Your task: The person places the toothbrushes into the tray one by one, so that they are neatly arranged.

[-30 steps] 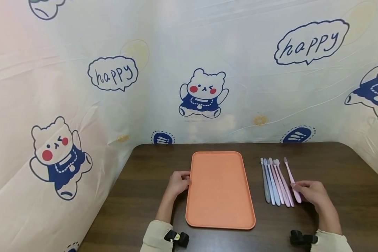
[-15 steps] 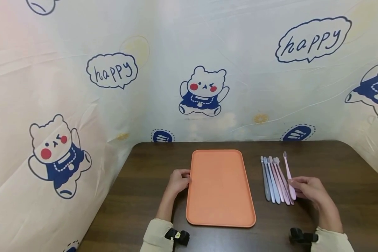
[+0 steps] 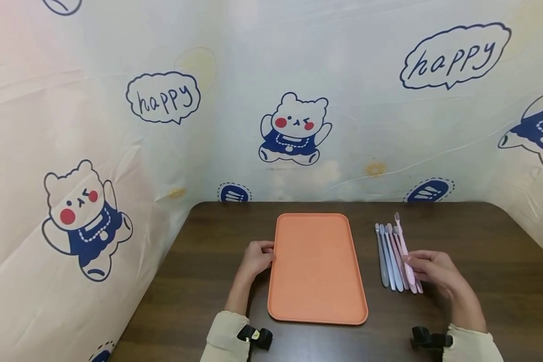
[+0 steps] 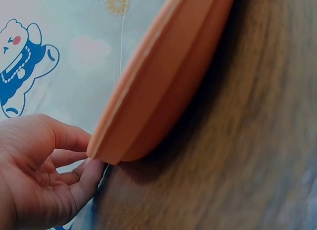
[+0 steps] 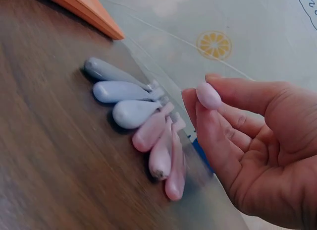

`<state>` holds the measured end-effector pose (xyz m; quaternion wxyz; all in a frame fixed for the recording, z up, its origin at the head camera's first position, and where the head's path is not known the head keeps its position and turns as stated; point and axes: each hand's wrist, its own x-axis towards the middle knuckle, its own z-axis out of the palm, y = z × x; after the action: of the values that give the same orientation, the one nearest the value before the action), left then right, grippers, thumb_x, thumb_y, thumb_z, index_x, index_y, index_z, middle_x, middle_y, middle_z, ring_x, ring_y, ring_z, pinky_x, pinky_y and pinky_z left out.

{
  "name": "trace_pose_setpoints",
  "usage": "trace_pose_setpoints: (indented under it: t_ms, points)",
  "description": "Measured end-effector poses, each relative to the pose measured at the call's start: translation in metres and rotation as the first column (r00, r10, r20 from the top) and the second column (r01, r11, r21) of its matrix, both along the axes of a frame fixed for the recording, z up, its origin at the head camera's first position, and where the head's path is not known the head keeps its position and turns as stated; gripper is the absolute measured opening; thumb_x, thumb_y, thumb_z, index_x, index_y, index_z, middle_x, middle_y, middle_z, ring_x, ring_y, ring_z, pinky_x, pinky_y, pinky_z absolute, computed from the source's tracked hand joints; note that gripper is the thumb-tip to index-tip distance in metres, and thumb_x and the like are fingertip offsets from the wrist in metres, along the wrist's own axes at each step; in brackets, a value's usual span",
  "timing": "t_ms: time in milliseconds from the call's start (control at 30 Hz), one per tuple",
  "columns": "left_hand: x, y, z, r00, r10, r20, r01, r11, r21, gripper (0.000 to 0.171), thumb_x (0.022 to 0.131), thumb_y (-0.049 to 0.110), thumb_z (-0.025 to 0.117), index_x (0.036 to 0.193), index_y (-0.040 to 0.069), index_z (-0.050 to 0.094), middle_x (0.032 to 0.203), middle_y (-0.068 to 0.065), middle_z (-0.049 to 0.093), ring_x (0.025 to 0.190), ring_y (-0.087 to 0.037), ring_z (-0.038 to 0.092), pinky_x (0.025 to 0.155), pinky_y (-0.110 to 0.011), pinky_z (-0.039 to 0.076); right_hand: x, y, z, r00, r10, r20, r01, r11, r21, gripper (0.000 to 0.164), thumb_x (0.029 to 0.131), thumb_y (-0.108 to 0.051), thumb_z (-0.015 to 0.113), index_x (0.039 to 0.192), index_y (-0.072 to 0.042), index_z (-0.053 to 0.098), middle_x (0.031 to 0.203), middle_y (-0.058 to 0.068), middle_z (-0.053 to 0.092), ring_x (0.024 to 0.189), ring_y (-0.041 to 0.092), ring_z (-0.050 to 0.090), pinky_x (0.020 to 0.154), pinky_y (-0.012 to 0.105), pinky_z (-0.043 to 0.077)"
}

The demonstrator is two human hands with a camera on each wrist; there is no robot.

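Note:
My left hand (image 3: pixel 257 259) pinches the left rim of an orange rectangular tray (image 3: pixel 317 269). In the left wrist view, its finger and thumb meet at the edge of the tray (image 4: pixel 148 96). A pink toothbrush (image 3: pixel 401 240) is pinched between the thumb and fingers of my right hand (image 3: pixel 436 271). Its head points to the back, and it overlaps the pink end of a row of toothbrushes (image 3: pixel 384 261). In the right wrist view, the rounded handle end of the held toothbrush (image 5: pixel 209 96) is raised above several grey, blue and pink toothbrushes (image 5: pixel 136 115) lying side by side.
The dark wooden table (image 3: pixel 217 236) bears the tray and the toothbrush row to its right. Behind it hangs a pale curtain (image 3: pixel 226 100) printed with bears and "happy" bubbles. A black wrist camera (image 3: pixel 260 338) is strapped over each light sleeve.
My right hand has carried the pink toothbrush left, from beside the row to over the row's pink end. My left hand has stayed at the tray's rim.

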<state>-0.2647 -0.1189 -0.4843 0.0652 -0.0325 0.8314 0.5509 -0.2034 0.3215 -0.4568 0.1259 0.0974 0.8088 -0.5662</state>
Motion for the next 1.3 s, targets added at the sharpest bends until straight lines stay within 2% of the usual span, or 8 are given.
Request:
trace_pose_setpoints:
  t_ms: [200,400,667,800,1067,1300]
  points:
    - [-0.001,0.004,0.001,0.999,-0.035,-0.012,0.035,0.999,0.005,0.041,0.085,-0.004,0.062,0.126,-0.006,0.068,0.095,-0.016,0.068,0.071,-0.012,0.063,0.066,-0.027,0.059,0.000,0.000,-0.002,1.000,0.010,-0.013,-0.011,0.999,-0.038,0.055,0.100,-0.024,0.064,0.135,0.018,0.052,0.092,-0.009,0.068,0.080,0.005,0.066,0.074,0.023,0.061]
    - [-0.001,0.000,0.001,1.000,-0.010,-0.006,0.010,1.000,0.005,0.041,0.085,-0.005,0.062,0.126,-0.006,0.068,0.096,-0.016,0.069,0.073,-0.012,0.063,0.067,-0.029,0.060,-0.002,-0.005,-0.004,0.998,0.050,-0.023,-0.052,0.996,-0.072,0.058,0.100,-0.025,0.064,0.138,0.017,0.049,0.095,-0.008,0.066,0.083,0.006,0.066,0.076,0.024,0.061]
    - [0.002,-0.001,0.000,1.000,-0.016,-0.002,0.016,1.000,0.009,0.042,0.085,-0.005,0.061,0.127,-0.007,0.067,0.096,-0.016,0.069,0.073,-0.012,0.063,0.066,-0.028,0.060,-0.001,-0.012,-0.008,0.998,0.056,-0.011,-0.057,0.986,-0.157,0.037,0.099,-0.020,0.066,0.127,0.004,0.065,0.091,-0.013,0.068,0.083,0.005,0.067,0.075,0.024,0.061]
    - [0.002,-0.002,0.000,1.000,-0.007,-0.008,0.007,1.000,0.010,0.044,0.083,-0.007,0.060,0.126,-0.007,0.067,0.096,-0.017,0.069,0.072,-0.011,0.063,0.066,-0.028,0.060,-0.001,-0.017,-0.009,0.998,0.062,-0.023,-0.065,0.983,-0.170,0.031,0.099,-0.018,0.065,0.124,0.001,0.066,0.092,-0.013,0.068,0.084,0.003,0.066,0.076,0.023,0.060]
    - [0.000,-0.004,0.002,1.000,-0.005,0.002,0.005,1.000,0.018,0.043,0.085,-0.005,0.061,0.128,-0.006,0.067,0.098,-0.016,0.070,0.074,-0.011,0.064,0.066,-0.028,0.060,-0.005,-0.028,-0.006,0.997,0.078,-0.015,-0.079,0.993,-0.091,0.056,0.100,-0.025,0.064,0.140,0.013,0.050,0.094,-0.011,0.068,0.083,0.004,0.065,0.076,0.021,0.059]
    - [0.003,-0.005,-0.001,1.000,-0.019,0.009,0.019,0.999,0.031,0.043,0.087,-0.003,0.060,0.129,-0.005,0.066,0.097,-0.016,0.069,0.074,-0.013,0.064,0.068,-0.030,0.060,-0.004,-0.038,-0.002,0.994,0.107,-0.024,-0.109,0.988,-0.109,0.058,0.100,-0.022,0.065,0.140,0.015,0.047,0.096,-0.009,0.070,0.081,0.004,0.064,0.073,0.021,0.059]
